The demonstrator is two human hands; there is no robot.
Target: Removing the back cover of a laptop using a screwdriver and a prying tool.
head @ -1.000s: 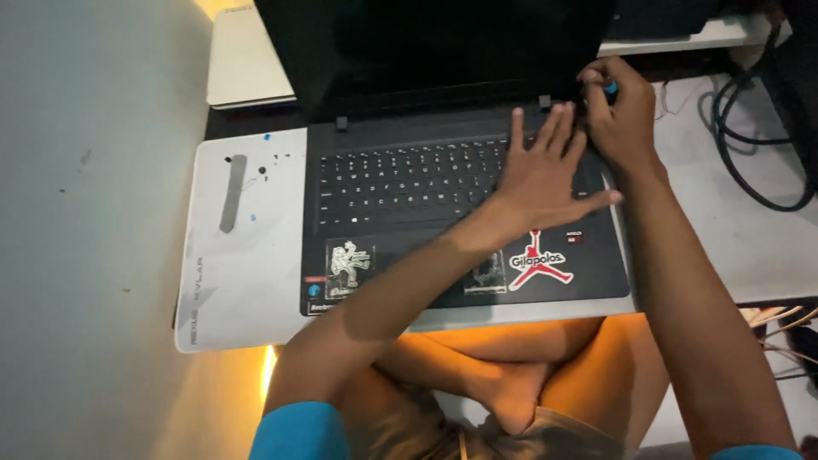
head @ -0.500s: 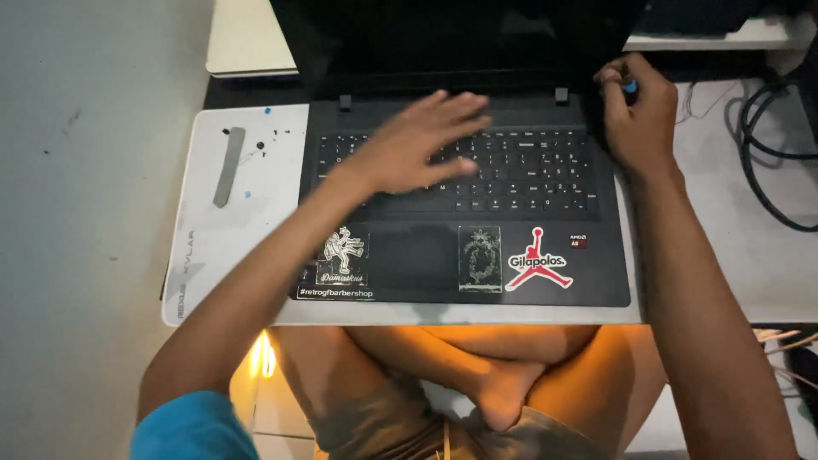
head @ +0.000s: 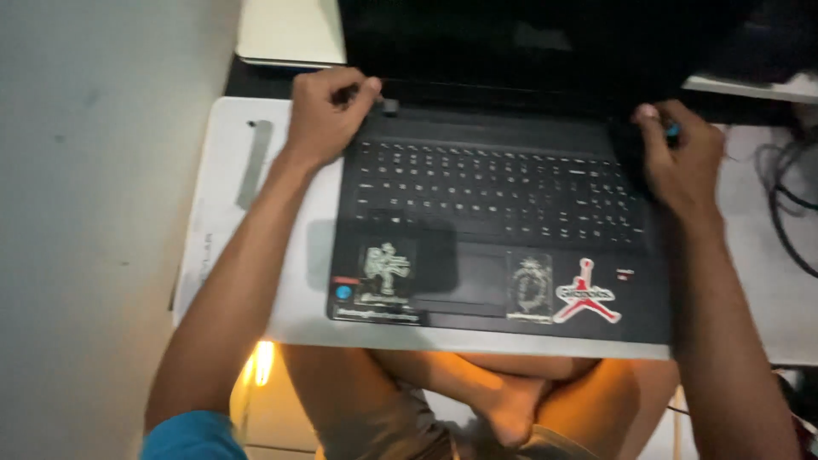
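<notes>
head view shows my left hand (head: pixel 328 115) curled into a loose fist at the far left corner of the laptop (head: pixel 494 221), fingers pinched around something small and dark right beside the left hinge (head: pixel 389 107). i cannot tell what that small thing is. my right hand (head: pixel 677 158) is closed at the far right corner, pinching a little blue-tipped tool (head: pixel 672 131) against the laptop's edge.

the laptop sits open on a white board (head: pixel 290 281) across my crossed legs, its dark screen (head: pixel 545 47) tilted away at the far side. stickers (head: pixel 586 294) dot the near strip around the touchpad. a grey strip (head: pixel 254 162) lies on the board to the left, and black cables (head: pixel 788 204) loop on the right.

what worries me: both hands are working the far corners, near the hinges, so a hard pull on one side could twist the screen or crack the plastic there. the tool tip could slip and scratch the casing or jab my fingers. the board only rests on my legs, and its near edge hangs over them, so leaning in could tip the whole thing toward me. anything small i let go of could roll off into my lap or between the keys (head: pixel 503 192). the cables sit close enough to my right arm to snag.
</notes>
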